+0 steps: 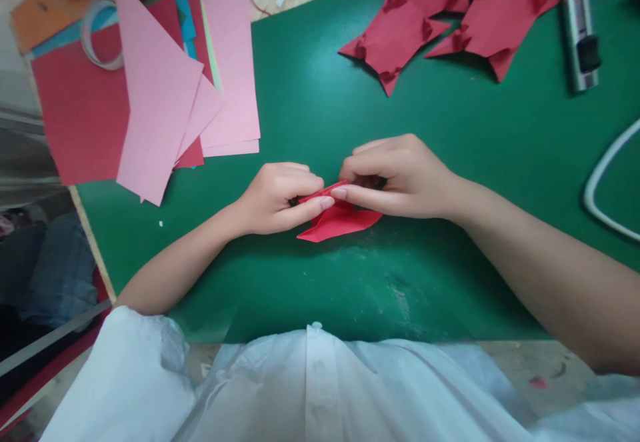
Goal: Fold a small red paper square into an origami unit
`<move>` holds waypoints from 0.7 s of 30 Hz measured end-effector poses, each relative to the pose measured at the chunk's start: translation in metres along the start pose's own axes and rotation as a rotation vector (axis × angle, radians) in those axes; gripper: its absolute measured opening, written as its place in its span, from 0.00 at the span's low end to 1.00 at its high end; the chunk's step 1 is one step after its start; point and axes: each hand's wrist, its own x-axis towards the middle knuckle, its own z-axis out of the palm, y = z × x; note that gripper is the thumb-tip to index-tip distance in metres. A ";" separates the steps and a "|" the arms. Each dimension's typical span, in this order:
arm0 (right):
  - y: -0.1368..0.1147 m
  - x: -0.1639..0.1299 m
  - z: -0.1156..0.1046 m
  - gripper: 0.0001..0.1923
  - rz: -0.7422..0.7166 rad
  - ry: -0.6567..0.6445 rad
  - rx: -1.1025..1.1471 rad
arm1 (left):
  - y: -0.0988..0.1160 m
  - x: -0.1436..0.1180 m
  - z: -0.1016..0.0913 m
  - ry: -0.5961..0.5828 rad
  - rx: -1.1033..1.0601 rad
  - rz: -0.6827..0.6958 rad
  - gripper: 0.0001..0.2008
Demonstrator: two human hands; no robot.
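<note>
Left of the grip, and beyond it, lay pink sheets.
The left hand pinched red paper closely, the right hand likewise, just alongside; beyond and rightward lay red shapes, then a cutter.

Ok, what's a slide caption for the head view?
Left hand and right hand pinch a folded red paper over a green table, pink sheets and pointed red shapes beyond.

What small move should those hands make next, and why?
Probably pinch along the upper edge to sharpen it: the left hand and right hand already grip the red paper there, while its lower part spreads loose below them.
</note>
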 end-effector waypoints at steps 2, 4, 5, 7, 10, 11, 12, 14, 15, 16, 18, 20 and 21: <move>0.000 0.000 0.000 0.23 -0.002 -0.003 -0.012 | 0.000 0.000 0.000 -0.008 0.013 -0.013 0.24; 0.000 0.000 0.000 0.23 -0.008 -0.001 -0.023 | 0.000 -0.001 0.000 -0.013 0.026 -0.023 0.25; 0.000 0.000 0.001 0.23 -0.010 0.001 -0.029 | 0.000 -0.001 0.000 -0.015 0.032 -0.026 0.25; 0.000 0.000 0.001 0.23 -0.013 0.003 -0.043 | 0.000 -0.001 0.000 -0.008 0.033 -0.024 0.25; 0.000 0.000 0.001 0.23 -0.013 0.001 -0.061 | 0.000 -0.001 0.001 0.011 0.012 0.001 0.23; 0.000 0.000 0.002 0.23 -0.013 -0.001 -0.065 | 0.000 0.000 0.001 0.015 0.006 0.010 0.23; 0.000 -0.001 0.002 0.23 -0.014 0.000 -0.067 | 0.000 0.000 0.001 0.015 0.004 0.017 0.22; 0.000 -0.001 0.002 0.23 -0.016 0.000 -0.073 | 0.000 0.000 0.001 0.013 0.009 0.021 0.22; 0.000 -0.001 0.002 0.23 -0.016 -0.001 -0.075 | 0.000 0.000 0.000 0.011 0.012 0.021 0.22; 0.000 -0.001 0.002 0.23 -0.015 -0.004 -0.077 | 0.000 0.000 0.000 0.009 0.014 0.020 0.22; 0.000 -0.001 0.002 0.22 -0.011 -0.009 -0.082 | 0.000 0.000 0.000 0.007 0.012 0.024 0.22; 0.000 -0.001 0.002 0.23 -0.013 -0.011 -0.085 | 0.000 0.000 0.000 0.009 0.011 0.029 0.22; 0.000 -0.001 0.002 0.23 -0.014 -0.011 -0.088 | 0.001 0.000 0.000 0.009 0.013 0.031 0.22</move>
